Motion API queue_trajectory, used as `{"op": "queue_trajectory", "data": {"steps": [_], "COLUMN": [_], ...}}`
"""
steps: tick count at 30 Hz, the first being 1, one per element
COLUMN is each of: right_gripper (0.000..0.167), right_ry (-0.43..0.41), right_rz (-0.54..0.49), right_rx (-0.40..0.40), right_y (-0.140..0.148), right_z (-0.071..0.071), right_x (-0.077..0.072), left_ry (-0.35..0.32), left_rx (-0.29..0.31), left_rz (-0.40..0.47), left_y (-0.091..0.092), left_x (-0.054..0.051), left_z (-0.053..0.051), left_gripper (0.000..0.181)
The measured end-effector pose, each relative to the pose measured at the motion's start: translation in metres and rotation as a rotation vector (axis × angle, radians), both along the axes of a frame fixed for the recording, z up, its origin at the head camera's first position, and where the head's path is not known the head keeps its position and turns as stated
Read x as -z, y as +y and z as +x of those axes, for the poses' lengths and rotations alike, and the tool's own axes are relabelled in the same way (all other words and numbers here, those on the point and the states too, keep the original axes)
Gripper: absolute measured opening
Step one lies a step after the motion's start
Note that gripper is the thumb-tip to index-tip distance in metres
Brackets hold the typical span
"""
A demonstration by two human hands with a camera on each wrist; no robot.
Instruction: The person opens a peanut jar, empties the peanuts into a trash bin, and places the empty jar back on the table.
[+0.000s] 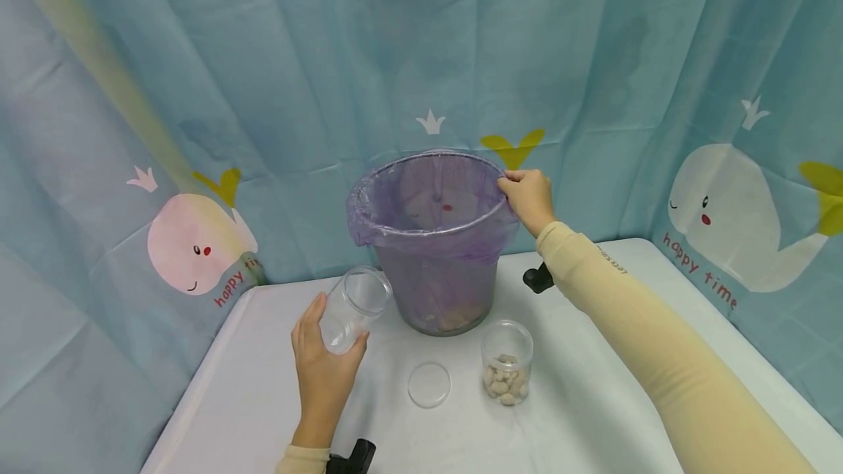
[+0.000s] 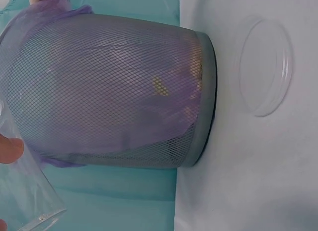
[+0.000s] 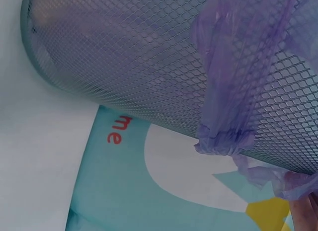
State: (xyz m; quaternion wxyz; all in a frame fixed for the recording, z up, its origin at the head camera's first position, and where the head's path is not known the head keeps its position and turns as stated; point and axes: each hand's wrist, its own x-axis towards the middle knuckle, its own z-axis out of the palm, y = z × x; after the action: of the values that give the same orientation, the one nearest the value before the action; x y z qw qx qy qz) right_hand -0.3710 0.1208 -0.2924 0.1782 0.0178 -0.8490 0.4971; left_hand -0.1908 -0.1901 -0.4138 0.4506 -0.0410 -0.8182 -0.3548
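Observation:
A mesh bin (image 1: 437, 291) lined with a purple bag (image 1: 428, 243) stands at the back of the table. My right hand (image 1: 529, 200) pinches the bag and rim at the bin's right side; in the right wrist view its fingers (image 3: 304, 213) show at the lower right corner by the bag's edge. Left of the bin, my left hand (image 1: 323, 371) grips a clear jar (image 1: 356, 306), tilted, its wide end toward the bin; the jar looks empty. In the left wrist view the jar (image 2: 30, 191) is at the lower left, with a fingertip (image 2: 10, 149) on it.
In front of the bin a clear round lid (image 1: 429, 385) lies on the white table (image 1: 224, 386). To its right stands a clear jar (image 1: 507, 364) partly filled with pale, pebble-like pieces. A printed blue curtain (image 1: 316, 93) hangs behind and at both sides.

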Motion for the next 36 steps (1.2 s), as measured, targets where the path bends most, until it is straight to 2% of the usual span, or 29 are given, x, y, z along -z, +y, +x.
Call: {"op": "queue_trajectory", "data": {"steps": [10, 17, 21, 26, 32, 36], "right_gripper": [0.039, 0.04, 0.048, 0.06, 0.06, 0.06], "right_ry": [-0.016, -0.043, -0.058, -0.068, -0.083, -0.053], "right_rz": [-0.013, -0.104, -0.153, -0.218, -0.278, -0.357], "right_rx": [-0.003, -0.023, -0.031, -0.056, -0.102, -0.131], "right_y": [-0.005, -0.005, -0.004, 0.0, 0.008, 0.012], "right_z": [0.003, 0.001, 0.003, 0.01, 0.023, 0.034], "right_x": [-0.002, -0.004, 0.0, 0.005, 0.016, 0.026], "left_ry": [-0.033, -0.035, -0.046, -0.071, -0.08, -0.099], "left_rx": [-0.008, -0.011, -0.016, -0.017, -0.037, -0.045], "left_rz": [0.041, 0.058, 0.086, 0.113, 0.118, 0.133], "left_y": [0.0, 0.0, 0.0, 0.003, 0.002, 0.002], "left_x": [0.008, 0.01, 0.012, 0.015, 0.019, 0.022], "left_z": [0.004, 0.004, 0.005, 0.005, 0.006, 0.008], "left_gripper": [0.089, 0.09, 0.089, 0.089, 0.089, 0.089]}}
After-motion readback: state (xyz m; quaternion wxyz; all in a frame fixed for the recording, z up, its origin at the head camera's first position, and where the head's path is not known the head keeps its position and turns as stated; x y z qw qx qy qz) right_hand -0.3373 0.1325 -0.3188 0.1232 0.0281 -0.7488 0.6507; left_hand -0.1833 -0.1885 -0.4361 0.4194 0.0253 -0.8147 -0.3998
